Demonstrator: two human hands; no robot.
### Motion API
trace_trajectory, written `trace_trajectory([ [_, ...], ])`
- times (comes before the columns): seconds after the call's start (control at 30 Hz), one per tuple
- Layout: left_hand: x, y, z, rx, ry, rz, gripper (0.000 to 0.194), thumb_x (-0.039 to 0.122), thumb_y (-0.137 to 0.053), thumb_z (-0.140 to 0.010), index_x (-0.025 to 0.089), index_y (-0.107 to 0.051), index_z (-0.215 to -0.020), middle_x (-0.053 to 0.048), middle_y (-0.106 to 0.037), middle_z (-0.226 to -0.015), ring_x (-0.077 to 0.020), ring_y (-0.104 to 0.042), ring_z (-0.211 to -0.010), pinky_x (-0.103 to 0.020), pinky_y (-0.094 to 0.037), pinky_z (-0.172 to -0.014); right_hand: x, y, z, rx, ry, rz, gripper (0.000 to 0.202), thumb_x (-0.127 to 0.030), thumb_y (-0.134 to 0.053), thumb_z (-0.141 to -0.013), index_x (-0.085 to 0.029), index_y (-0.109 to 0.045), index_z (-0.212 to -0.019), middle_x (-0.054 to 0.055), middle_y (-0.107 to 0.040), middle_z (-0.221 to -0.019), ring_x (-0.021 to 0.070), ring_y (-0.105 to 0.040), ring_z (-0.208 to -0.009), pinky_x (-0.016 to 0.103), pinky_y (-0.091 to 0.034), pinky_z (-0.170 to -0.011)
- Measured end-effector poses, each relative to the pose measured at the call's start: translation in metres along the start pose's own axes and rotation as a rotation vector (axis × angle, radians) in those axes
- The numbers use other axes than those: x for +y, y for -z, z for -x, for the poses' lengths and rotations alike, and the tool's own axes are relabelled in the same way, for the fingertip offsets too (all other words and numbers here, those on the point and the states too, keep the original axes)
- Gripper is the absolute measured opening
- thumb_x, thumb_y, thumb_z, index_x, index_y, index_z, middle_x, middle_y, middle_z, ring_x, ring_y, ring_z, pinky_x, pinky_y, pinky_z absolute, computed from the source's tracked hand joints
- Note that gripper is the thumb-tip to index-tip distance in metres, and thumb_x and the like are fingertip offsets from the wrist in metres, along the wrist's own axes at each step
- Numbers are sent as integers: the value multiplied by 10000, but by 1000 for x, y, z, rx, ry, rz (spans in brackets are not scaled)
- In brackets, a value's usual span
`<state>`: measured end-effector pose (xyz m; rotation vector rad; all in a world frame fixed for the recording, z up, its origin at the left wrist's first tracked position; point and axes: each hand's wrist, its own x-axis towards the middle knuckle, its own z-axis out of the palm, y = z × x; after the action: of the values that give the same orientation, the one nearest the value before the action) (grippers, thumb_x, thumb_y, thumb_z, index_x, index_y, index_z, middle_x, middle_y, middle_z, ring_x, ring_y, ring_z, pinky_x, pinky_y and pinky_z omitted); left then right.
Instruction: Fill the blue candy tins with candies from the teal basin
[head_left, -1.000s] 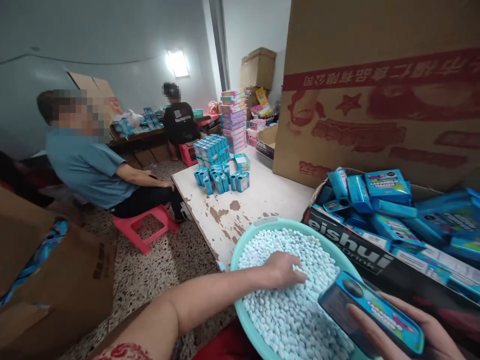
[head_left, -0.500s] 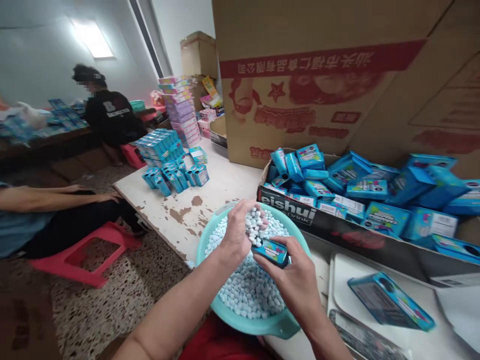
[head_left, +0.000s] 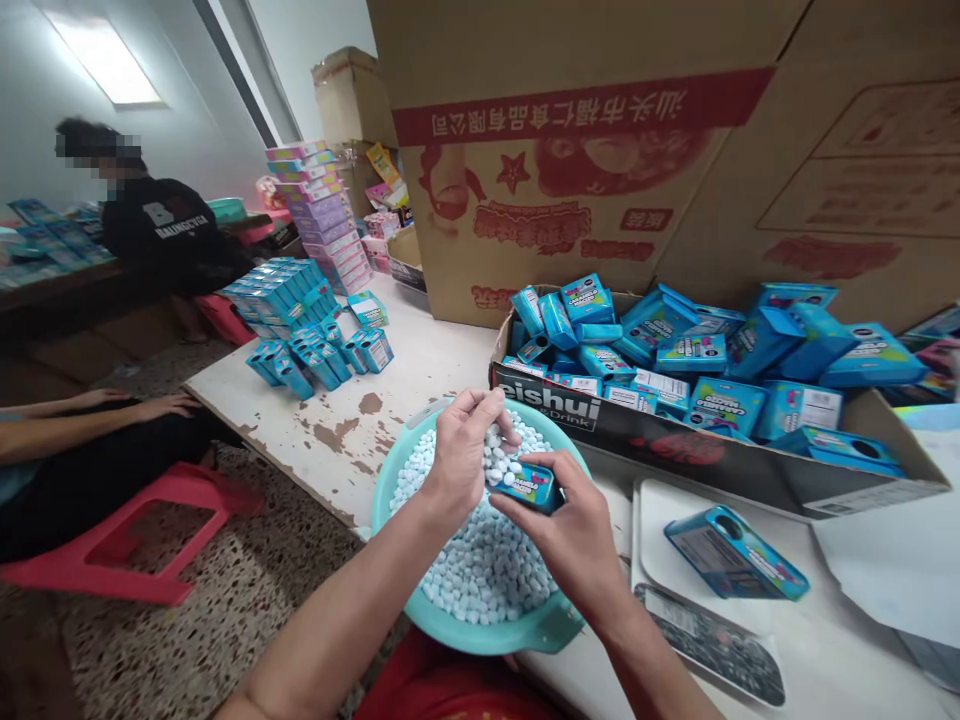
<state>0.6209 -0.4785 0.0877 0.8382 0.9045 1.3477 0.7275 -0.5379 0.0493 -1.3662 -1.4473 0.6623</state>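
Observation:
My left hand (head_left: 465,450) is curled around a handful of small white candies (head_left: 499,458), held against the end of a small blue candy box (head_left: 531,487). Thumb and fingers of my right hand (head_left: 574,520) grip that box, which lies tilted with its printed face up. Candies cover the box's opening, so I cannot see inside it. Both hands are above a turquoise basin (head_left: 386,490) full of loose pale candies (head_left: 487,575).
Right of the basin, a black carton (head_left: 675,450) holds several blue boxes. A single blue box (head_left: 735,550) lies on a white scale (head_left: 649,500). Stacked blue boxes (head_left: 277,295) stand at the table's left. Beyond are a red stool (head_left: 172,580), a seated person's arm (head_left: 97,425) and another person (head_left: 161,220).
The view has turned slightly right, so the surroundings sit further left. My left fingers have closed more over the candies, which now lie against the box's end.

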Motion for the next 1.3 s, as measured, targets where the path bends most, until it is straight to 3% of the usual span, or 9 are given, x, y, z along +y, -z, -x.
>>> trace_trajectory([
  [0.57,-3,-8,3,-42,-14,-68,249,390,-609,-777,161,-519,-734,33,-542,-608,-84,-542,-515,-205,-460,-525,4,5,-2,-28,-57,-73,329,-354,-759,-683,-211,-628,-949,34,-658,-942,228,-613,-889,360,-469,-810],
  [1.0,8,-9,8,-198,-5,-29,259,424,-591,-779,172,-536,-806,25,-553,-649,-101,-564,-523,-215,-453,-492,8,2,0,16,-97,-170,355,-368,-773,-662,-209,-629,-945,32,-656,-934,225,-610,-876,380,-469,-824],
  [1.1,11,-8,6,-126,-49,-49,244,399,-600,-770,169,-519,-753,26,-542,-636,-92,-556,-525,-205,-449,-493,7,0,0,22,-115,-203,355,-359,-782,-644,-214,-631,-931,22,-653,-923,218,-614,-866,369,-478,-812],
  [1.2,14,3,1,-20,-146,-93,234,397,-594,-763,178,-511,-754,35,-537,-630,-85,-542,-516,-203,-448,-503,1,14,10,51,-102,-274,373,-367,-807,-617,-222,-633,-913,12,-641,-887,194,-618,-799,322,-504,-739],
  [1.3,8,26,-6,-15,-132,-336,266,447,-587,-756,189,-532,-790,26,-560,-657,-103,-553,-545,-212,-450,-505,-2,54,35,143,-24,-283,402,-386,-843,-571,-232,-646,-887,18,-633,-879,196,-614,-804,291,-509,-693],
])
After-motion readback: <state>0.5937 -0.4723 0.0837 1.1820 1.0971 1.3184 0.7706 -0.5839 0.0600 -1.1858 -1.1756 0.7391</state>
